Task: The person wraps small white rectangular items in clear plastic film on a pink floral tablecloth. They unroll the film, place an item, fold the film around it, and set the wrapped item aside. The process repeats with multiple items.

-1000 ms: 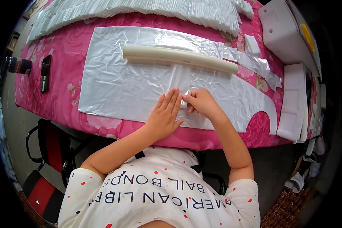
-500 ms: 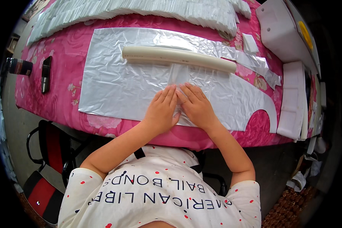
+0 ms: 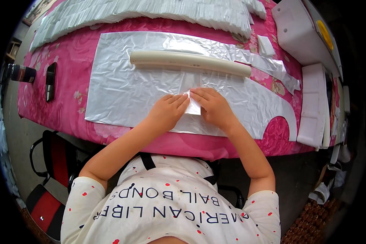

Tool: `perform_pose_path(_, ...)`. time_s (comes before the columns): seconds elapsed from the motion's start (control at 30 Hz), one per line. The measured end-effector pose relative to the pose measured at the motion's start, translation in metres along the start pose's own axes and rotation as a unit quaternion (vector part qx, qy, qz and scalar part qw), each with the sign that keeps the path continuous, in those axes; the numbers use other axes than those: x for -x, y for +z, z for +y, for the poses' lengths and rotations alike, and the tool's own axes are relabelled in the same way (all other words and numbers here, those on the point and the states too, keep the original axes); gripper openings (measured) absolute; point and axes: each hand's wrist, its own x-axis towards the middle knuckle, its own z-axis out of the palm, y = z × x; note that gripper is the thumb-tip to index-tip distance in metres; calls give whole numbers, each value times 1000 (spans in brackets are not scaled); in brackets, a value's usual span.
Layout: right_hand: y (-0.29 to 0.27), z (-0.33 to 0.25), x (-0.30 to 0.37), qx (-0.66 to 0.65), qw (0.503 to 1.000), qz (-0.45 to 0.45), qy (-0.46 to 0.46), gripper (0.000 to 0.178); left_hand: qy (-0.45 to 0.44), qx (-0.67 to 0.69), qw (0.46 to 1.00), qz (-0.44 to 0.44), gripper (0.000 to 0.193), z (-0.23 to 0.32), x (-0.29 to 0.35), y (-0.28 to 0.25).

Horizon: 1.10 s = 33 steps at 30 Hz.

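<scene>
A folded piece of thin, shiny plastic film point(image 3: 194, 108) lies in front of me on a silvery-white sheet point(image 3: 118, 85). My left hand point(image 3: 169, 109) grips its left side, fingers together and fingertips at the upper fold. On the opposite side my right hand point(image 3: 214, 106) has hold of the film, its fingers bent over the top edge; both thumbs are mostly hidden. A clear strip of the film runs away from my fingertips toward a long cream plastic pipe point(image 3: 191, 63), which lies crosswise on the sheet.
Long rows of stacked thin white packets point(image 3: 150, 12) line the far side of the pink flowered tablecloth point(image 3: 69, 114). A phone point(image 3: 50, 81) and a dark jar point(image 3: 22, 73) are at left. White foam boxes point(image 3: 314, 105) border the right; a small folded white piece point(image 3: 266, 45) lies near them.
My hands have moved slightly apart. The film's near part is now folded up between them, its shiny flap showing, where before the hands lay flat together over it.
</scene>
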Motion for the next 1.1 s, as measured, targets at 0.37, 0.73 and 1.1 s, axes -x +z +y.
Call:
perform_pose_path(0.37,3,-42,37,-98,992,36,68,25,-25,181,982,-49,54,19,32,-19)
perform_pose_path(0.73,-10,-27,-9,-290,808,-100,504,26,-365,317,874,-42,69,12,-5,-15)
perform_pose_path(1.1,-8,-27,-10,-251,815,-115,509,27,-325,288,900,-20,72,8,-12,-28)
